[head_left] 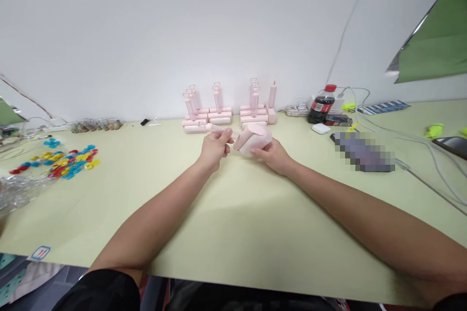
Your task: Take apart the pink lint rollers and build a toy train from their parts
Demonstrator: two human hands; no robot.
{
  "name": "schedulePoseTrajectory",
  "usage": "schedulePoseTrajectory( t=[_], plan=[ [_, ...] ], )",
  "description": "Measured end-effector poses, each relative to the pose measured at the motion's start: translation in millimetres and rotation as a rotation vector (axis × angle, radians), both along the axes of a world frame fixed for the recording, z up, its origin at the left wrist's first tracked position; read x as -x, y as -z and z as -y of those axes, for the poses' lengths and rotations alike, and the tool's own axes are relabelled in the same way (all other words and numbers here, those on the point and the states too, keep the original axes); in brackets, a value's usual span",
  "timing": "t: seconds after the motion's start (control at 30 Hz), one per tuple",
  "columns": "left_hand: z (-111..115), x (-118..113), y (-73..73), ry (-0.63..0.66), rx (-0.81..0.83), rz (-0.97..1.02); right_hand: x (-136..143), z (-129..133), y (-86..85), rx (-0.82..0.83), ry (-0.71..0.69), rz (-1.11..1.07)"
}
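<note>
My left hand (216, 148) is closed around a slim pale pink tube (215, 128) with a small loop at its left end, perhaps a heart-topped wand. The tube's other end points at the pale pink block (253, 138) in my right hand; I cannot tell if they touch. My right hand (273, 155) grips this rounded block from its right side, the thumb on its near face. Behind my hands stand similar pink blocks with upright tubes (218, 99), several topped by heart-shaped loops. One upright tube (273, 95) at the right has a narrow pointed tip.
Colourful plastic pieces (73, 160) and clear plastic wrap (22, 192) lie at the left. A cola bottle (322, 104), a white case (321, 128), a blurred phone (363, 151) and loose cables (434, 155) are at the right. A white wall (219, 24) borders the table's back.
</note>
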State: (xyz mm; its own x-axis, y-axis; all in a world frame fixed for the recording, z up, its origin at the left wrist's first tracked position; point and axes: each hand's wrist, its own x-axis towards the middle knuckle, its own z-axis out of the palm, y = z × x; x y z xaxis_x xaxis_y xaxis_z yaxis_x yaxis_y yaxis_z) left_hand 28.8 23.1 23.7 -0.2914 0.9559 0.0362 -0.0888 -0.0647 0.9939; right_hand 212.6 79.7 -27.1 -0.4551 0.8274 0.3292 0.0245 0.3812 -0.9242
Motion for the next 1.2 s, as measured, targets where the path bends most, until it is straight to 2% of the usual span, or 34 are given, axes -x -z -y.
schedulePoseTrajectory(
  t=[0.07,0.13,0.2,0.27,0.37,0.53,0.83,1.0,1.13,1.2],
  plan=[
    [1,13,0.9,-0.082,-0.028,0.071,-10,-10,-3.4,-0.051,0.064,0.092],
    [-1,27,1.0,-0.173,-0.057,0.1,-24,-28,-7.1,-0.157,0.164,0.358],
    [-2,38,2.2,-0.226,-0.056,0.092,-36,-48,-10.1,-0.337,0.26,0.623],
    [-2,43,5.5,-0.234,-0.033,0.067,-43,-65,-11.1,-0.458,0.302,0.787],
    [-1,40,12.2,-0.21,0.001,0.042,-44,-83,-9.2,-0.481,0.277,0.873],
    [5,30,16.6,-0.153,0.032,0.069,-39,-90,-3.3,-0.479,0.259,0.829],
    [17,18,12.1,-0.053,0.05,0.175,-47,-68,7.0,-0.478,0.271,0.705],
    [26,9,6.6,-0.009,0.072,0.226,-44,-66,3.1,-0.463,0.286,0.673],
    [28,4,2.7,0.024,0.105,0.318,-40,-39,-9.5,-0.436,0.321,0.584],
    [28,0,3.4,0.056,0.132,0.39,-36,-13,-14.5,-0.322,0.143,0.319]
  ],
)
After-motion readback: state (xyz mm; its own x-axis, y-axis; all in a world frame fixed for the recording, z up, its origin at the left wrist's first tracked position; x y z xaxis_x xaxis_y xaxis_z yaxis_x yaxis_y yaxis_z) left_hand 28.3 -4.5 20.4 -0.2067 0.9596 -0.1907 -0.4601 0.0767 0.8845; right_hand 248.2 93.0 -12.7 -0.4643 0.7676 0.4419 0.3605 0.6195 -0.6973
